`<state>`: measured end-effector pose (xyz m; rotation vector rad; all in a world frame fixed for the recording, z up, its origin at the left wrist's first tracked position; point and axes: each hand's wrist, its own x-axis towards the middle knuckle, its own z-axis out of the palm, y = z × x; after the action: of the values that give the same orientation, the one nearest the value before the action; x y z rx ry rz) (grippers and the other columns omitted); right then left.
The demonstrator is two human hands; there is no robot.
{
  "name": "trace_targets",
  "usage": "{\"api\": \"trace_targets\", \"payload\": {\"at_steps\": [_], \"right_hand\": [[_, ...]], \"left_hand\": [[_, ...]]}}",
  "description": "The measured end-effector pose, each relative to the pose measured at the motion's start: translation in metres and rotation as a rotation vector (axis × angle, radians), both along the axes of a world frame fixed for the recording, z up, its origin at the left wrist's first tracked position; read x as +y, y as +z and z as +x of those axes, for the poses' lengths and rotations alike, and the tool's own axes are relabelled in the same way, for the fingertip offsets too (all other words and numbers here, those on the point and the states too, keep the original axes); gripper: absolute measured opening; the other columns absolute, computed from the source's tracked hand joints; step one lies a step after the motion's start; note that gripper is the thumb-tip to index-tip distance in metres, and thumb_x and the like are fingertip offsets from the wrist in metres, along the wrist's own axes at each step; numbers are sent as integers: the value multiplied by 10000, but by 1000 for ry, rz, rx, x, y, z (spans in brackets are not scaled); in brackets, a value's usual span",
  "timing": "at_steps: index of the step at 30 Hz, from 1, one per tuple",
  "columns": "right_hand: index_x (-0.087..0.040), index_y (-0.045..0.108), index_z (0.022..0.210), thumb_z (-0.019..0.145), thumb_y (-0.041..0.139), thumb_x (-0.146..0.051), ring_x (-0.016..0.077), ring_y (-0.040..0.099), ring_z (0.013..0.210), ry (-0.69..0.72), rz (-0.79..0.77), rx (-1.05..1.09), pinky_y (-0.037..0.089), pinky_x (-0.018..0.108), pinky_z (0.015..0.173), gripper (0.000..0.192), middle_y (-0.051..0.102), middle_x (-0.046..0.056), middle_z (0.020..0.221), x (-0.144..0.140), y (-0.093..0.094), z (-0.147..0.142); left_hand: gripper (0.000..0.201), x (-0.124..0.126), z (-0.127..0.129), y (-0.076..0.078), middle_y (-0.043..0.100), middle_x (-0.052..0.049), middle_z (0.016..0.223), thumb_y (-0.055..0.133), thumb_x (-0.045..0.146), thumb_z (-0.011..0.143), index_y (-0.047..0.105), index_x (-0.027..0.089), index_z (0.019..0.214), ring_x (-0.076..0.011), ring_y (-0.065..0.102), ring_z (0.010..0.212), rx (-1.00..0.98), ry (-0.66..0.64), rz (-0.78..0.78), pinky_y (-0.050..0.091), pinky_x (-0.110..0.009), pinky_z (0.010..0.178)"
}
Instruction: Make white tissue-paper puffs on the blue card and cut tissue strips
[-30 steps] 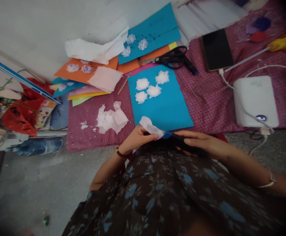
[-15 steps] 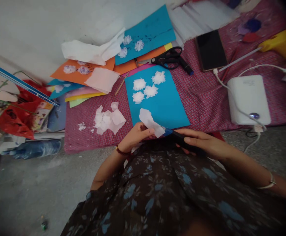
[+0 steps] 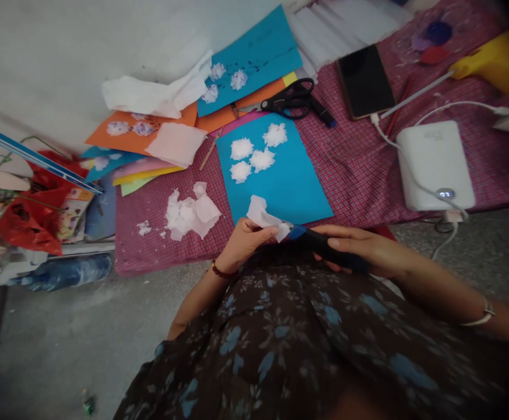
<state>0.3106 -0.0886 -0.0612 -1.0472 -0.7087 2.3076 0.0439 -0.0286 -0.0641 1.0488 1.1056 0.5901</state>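
Observation:
My left hand (image 3: 249, 242) pinches a small piece of white tissue paper (image 3: 260, 213) just over the near edge of a blue sheet (image 3: 293, 186). My right hand (image 3: 363, 248) is closed round black-and-blue scissors (image 3: 330, 246), whose tip meets the right end of that piece; their blades are mostly hidden. On the blue sheet sit several ragged white paper puffs (image 3: 262, 159), grouped toward its far left part. To the left of the sheet, a heap of torn white paper scraps (image 3: 190, 213) lies on the checked cloth (image 3: 149, 251).
Beyond the sheet lie a second pair of scissors (image 3: 287, 100), a dark marker (image 3: 324, 114) and stacked coloured sheets (image 3: 254, 64). Rightward are a phone (image 3: 365, 81), a white power bank (image 3: 435, 166) with cables and a yellow glue gun (image 3: 492, 61). A plastic bottle (image 3: 68, 272) lies at left.
The view has shifted slightly, so the table's things appear a little further left and up. Both hands keep their holds, and the scissors stay at the paper's end.

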Motion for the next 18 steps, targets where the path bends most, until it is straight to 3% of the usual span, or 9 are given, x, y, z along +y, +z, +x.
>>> {"api": "trace_targets", "payload": {"at_steps": [9, 14, 18], "right_hand": [[-201, 596, 1339, 795, 761, -459, 95, 603, 625, 50, -57, 24, 413, 159, 457, 624, 691, 62, 903, -4, 1, 8], [-217, 621, 1308, 799, 761, -454, 93, 613, 639, 38, -60, 44, 424, 152, 469, 579, 695, 57, 907, -7, -3, 8], [-215, 612, 1317, 796, 765, -451, 97, 615, 624, 33, -69, 59, 414, 155, 450, 592, 691, 54, 896, -7, -4, 7]], "left_hand": [[262, 7, -14, 21, 744, -31, 713, 881, 367, 630, 778, 147, 727, -107, 641, 614, -16, -87, -137, 514, -219, 633], [220, 7, -16, 28, 747, -29, 720, 861, 355, 655, 780, 163, 728, -106, 642, 614, 1, -132, -110, 505, -208, 610], [204, -2, -3, 31, 744, -40, 718, 825, 331, 701, 762, 138, 682, -108, 635, 631, 84, -126, -25, 493, -204, 628]]}}
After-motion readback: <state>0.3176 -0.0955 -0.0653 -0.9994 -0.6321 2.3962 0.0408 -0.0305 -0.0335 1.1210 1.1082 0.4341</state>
